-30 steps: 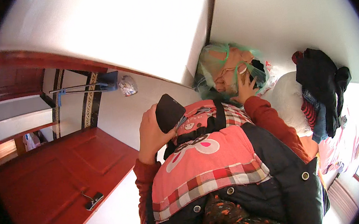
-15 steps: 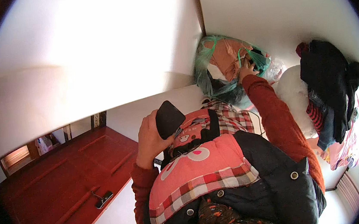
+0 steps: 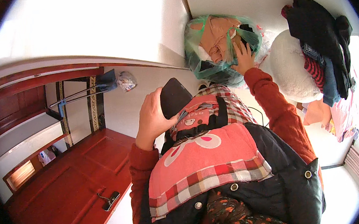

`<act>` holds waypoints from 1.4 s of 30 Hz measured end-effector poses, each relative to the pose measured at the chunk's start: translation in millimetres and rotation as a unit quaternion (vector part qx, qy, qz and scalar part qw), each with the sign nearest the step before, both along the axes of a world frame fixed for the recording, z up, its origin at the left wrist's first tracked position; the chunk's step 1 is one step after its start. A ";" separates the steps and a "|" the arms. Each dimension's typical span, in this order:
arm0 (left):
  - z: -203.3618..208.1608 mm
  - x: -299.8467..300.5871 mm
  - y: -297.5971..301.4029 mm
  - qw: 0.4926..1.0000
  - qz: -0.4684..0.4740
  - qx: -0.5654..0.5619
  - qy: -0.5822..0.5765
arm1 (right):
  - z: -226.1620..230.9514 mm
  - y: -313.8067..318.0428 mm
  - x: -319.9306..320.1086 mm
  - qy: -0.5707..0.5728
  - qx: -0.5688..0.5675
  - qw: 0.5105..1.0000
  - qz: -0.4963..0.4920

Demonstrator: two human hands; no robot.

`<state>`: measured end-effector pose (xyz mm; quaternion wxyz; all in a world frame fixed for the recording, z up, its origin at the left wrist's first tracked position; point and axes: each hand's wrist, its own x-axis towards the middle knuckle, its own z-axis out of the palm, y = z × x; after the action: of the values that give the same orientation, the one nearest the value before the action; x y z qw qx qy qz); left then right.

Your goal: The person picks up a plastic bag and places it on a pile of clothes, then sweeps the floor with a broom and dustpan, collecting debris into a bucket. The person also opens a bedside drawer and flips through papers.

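My left hand (image 3: 153, 116) is closed round a black smartphone (image 3: 174, 98), held upright with its dark side facing me. My right hand (image 3: 243, 57) reaches forward to a green see-through plastic bag (image 3: 194, 39). Its fingers are stretched and slightly apart, lying against the near right side of the bag's opening. Brown cloth (image 3: 215, 35) fills the bag, with some black cloth (image 3: 246, 28) beside it at the right. Part of the contents is hidden by the plastic and by my hand.
A white fluffy round thing (image 3: 289, 67) stands right of the bag, with dark clothes (image 3: 317, 34) heaped over it. On the left are a red wooden door (image 3: 73, 174) with a handle and a blue dustpan (image 3: 107, 81). A white wall (image 3: 93, 25) rises behind.
My view has shifted, so more of the doorway shows at left. My right hand has drawn back a little from inside the bag, its fingers now more visible. My left hand still holds the smartphone.
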<state>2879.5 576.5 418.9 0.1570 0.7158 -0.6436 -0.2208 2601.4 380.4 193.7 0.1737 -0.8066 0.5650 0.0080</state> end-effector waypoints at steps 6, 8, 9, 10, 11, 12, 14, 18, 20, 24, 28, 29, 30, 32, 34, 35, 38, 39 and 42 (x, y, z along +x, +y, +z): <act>-4.1 -1.0 2.7 0.999 -0.037 -0.025 0.003 | 12.6 59.5 -23.0 -0.193 -0.155 0.968 0.038; -5.3 -0.4 2.5 0.998 -0.050 -0.026 -0.003 | 11.5 81.4 -28.2 -0.232 -0.134 0.963 0.039; -5.8 -0.3 3.2 0.998 -0.058 -0.020 -0.005 | 10.4 92.1 -28.9 -0.260 -0.096 0.960 0.034; -6.9 -0.2 0.0 0.998 -0.065 -0.022 -0.006 | 8.9 97.2 -28.9 -0.288 -0.057 0.956 0.023; -7.5 -1.0 -0.5 0.997 -0.073 -0.018 -0.006 | 9.1 106.8 -28.4 -0.305 0.013 0.952 0.002; -8.4 -2.6 -3.3 0.997 -0.081 -0.013 -0.006 | 10.1 113.1 -28.2 -0.305 0.101 0.946 -0.037; -10.3 -7.0 -8.1 0.992 -0.119 -0.029 -0.006 | 16.7 122.3 -25.7 -0.330 0.219 0.915 -0.078; -15.9 -24.4 -18.1 0.984 -0.178 -0.023 -0.003 | 48.2 125.1 -14.5 -0.415 0.388 0.817 -0.106; -18.4 -35.4 -19.5 0.979 -0.204 -0.009 -0.011 | 71.6 126.1 -11.7 -0.471 0.455 0.744 -0.134; -22.7 -57.8 -15.1 0.963 -0.264 -0.040 -0.018 | 116.2 145.5 -12.0 -0.531 0.357 0.757 -0.133; -31.2 -91.2 -1.2 0.944 -0.326 -0.044 -0.024 | 147.0 195.7 -38.5 -0.418 0.057 0.906 0.006; -34.0 -102.1 5.4 0.937 -0.344 -0.041 -0.033 | 151.5 214.4 -45.2 -0.378 0.021 0.925 0.008; -37.0 -114.5 12.1 0.929 -0.366 -0.039 -0.045 | 155.3 233.9 -53.3 -0.342 -0.019 0.940 0.010; -42.3 -139.8 31.8 0.910 -0.412 -0.032 -0.042 | 158.6 272.9 -72.4 -0.285 -0.044 0.957 -0.024; -47.1 -167.9 54.4 0.883 -0.466 -0.048 -0.041 | 159.7 315.4 -94.9 -0.257 -0.091 0.960 -0.057; -48.8 -182.8 68.5 0.867 -0.493 -0.059 -0.040 | 159.1 337.9 -103.9 -0.262 -0.097 0.957 -0.075; -52.6 -226.3 108.4 0.822 -0.564 -0.076 -0.016 | 155.5 403.3 -126.3 -0.230 -0.108 0.959 -0.127; -52.8 -240.2 116.7 0.807 -0.587 -0.056 -0.015 | 154.9 418.4 -133.8 -0.203 -0.144 0.960 -0.131; -53.8 -282.8 141.7 0.773 -0.632 -0.056 0.023 | 152.1 455.9 -157.6 -0.178 -0.137 0.962 -0.155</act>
<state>2596.8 718.3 365.1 0.0371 0.1325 -0.9583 -0.2503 2443.8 836.2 345.8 0.1586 -0.7137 0.6386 -0.2403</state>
